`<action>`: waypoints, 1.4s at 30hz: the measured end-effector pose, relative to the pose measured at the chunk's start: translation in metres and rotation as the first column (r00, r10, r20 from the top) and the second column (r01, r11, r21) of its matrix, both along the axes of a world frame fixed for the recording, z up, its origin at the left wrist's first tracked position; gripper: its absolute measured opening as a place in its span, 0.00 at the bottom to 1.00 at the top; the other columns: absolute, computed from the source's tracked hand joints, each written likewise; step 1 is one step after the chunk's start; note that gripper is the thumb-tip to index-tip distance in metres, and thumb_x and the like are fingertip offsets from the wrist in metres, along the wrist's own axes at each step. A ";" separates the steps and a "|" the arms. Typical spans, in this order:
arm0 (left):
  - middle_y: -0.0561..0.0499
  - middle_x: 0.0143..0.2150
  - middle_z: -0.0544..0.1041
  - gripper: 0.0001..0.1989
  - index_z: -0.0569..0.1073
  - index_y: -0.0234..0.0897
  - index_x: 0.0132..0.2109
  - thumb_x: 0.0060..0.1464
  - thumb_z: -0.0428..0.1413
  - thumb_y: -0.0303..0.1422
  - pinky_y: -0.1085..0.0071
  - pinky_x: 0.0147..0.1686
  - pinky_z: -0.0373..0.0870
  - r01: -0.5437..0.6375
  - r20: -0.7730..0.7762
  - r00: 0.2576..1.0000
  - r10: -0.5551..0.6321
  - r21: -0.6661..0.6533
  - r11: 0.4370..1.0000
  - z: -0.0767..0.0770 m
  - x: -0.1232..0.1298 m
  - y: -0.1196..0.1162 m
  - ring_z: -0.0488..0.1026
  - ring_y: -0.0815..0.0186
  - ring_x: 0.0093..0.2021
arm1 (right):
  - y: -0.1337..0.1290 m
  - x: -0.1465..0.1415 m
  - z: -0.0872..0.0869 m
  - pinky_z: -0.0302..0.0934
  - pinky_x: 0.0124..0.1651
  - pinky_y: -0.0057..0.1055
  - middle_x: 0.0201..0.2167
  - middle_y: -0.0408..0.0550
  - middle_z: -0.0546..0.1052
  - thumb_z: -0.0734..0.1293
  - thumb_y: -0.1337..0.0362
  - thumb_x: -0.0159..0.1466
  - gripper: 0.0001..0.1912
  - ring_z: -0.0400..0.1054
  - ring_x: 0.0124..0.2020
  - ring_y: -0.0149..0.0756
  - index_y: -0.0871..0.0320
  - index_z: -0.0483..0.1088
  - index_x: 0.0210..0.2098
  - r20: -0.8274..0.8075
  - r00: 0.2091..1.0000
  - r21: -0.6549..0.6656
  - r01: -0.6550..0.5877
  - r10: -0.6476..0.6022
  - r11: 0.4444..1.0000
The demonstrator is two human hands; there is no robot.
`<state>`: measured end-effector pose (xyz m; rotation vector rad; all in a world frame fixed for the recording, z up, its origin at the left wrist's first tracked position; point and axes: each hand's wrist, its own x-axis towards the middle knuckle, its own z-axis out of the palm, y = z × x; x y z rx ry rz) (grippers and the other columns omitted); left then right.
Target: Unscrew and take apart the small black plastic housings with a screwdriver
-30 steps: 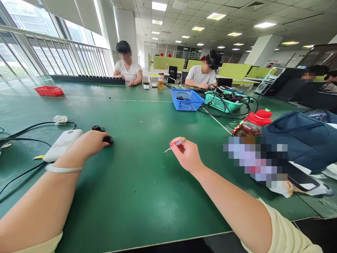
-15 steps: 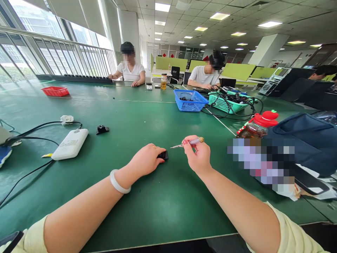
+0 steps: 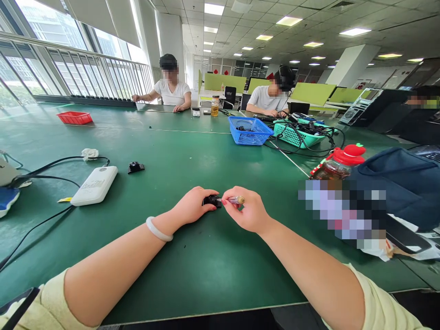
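My left hand (image 3: 196,206) is closed on a small black part (image 3: 212,200), its thumb and fingers pinching it against the green table. In my right hand (image 3: 248,210) is a screwdriver (image 3: 236,200) with a clear handle and a tan end cap, held almost level. The tip reaches the right side of the black part; the exact contact point is too small to make out. Another small black part (image 3: 136,167) lies alone on the table, ahead and to the left of my left hand.
To the left lie a white power bank (image 3: 95,187) with black cables and a red tray (image 3: 74,118). Ahead stand a blue basket (image 3: 250,133) and a green basket (image 3: 298,135) with cables. A red-lidded bottle (image 3: 338,162) and a dark blue bag (image 3: 395,183) are at right. Two people sit across the table.
My right hand has moved left, bringing the screwdriver tip from beside the black part onto it. My left hand keeps its grip, with more of the part showing. The view has shifted slightly.
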<state>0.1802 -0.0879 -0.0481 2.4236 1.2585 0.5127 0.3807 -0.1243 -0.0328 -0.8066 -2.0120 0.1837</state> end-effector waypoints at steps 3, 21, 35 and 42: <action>0.48 0.46 0.81 0.17 0.76 0.42 0.55 0.60 0.56 0.37 0.60 0.52 0.70 0.003 0.008 1.000 -0.003 0.015 1.000 0.000 0.000 -0.001 0.73 0.55 0.48 | -0.001 -0.001 0.001 0.58 0.27 0.25 0.22 0.39 0.69 0.63 0.67 0.64 0.06 0.60 0.21 0.27 0.55 0.68 0.30 0.062 0.998 0.061 -0.033 0.030 0.998; 0.47 0.45 0.80 0.19 0.74 0.42 0.57 0.62 0.52 0.41 0.59 0.50 0.71 0.008 0.010 1.000 -0.008 0.026 1.000 -0.001 -0.002 -0.002 0.74 0.56 0.47 | 0.004 0.007 0.005 0.54 0.24 0.26 0.19 0.39 0.69 0.63 0.62 0.66 0.12 0.59 0.20 0.27 0.55 0.67 0.26 -0.051 0.999 -0.123 -0.008 0.002 0.992; 0.47 0.48 0.79 0.19 0.74 0.41 0.57 0.61 0.53 0.36 0.60 0.52 0.70 0.007 0.009 1.000 -0.007 0.031 0.999 -0.003 -0.003 -0.003 0.73 0.57 0.50 | 0.001 0.004 0.002 0.52 0.25 0.26 0.20 0.38 0.68 0.67 0.63 0.62 0.10 0.55 0.20 0.26 0.55 0.64 0.25 0.260 0.954 0.001 -0.156 0.150 0.988; 0.45 0.51 0.79 0.22 0.71 0.39 0.61 0.61 0.54 0.38 0.60 0.54 0.70 -0.009 0.006 1.000 0.009 0.037 0.999 -0.006 -0.005 -0.002 0.73 0.55 0.52 | 0.001 0.008 0.006 0.52 0.24 0.26 0.18 0.39 0.66 0.62 0.64 0.67 0.14 0.55 0.19 0.27 0.55 0.63 0.24 0.041 0.992 0.002 -0.121 0.121 0.993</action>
